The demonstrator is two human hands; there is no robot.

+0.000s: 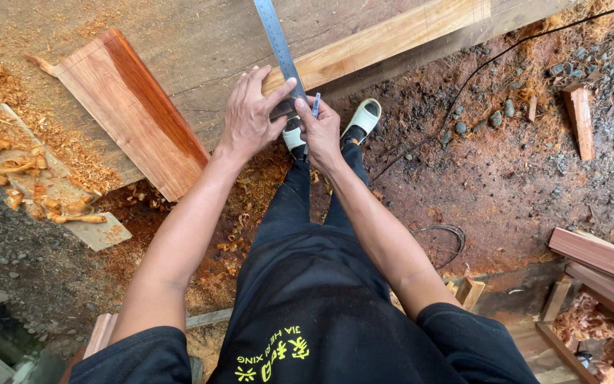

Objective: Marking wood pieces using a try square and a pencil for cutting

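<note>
Left hand (250, 114) lies flat, fingers spread, pinning a metal ruler (276, 39) across the big grey slab (200, 43) at its near edge; the ruler runs up and away out of view. Right hand (319, 131) sits just beside it, fingers pinched on a blue pen (315, 104), tip at the ruler's edge by the slab's edge. A reddish board (133, 107) lies on the slab to the left, a pale plank (392, 35) to the right, shavings (236, 235) on the ground below.
</note>
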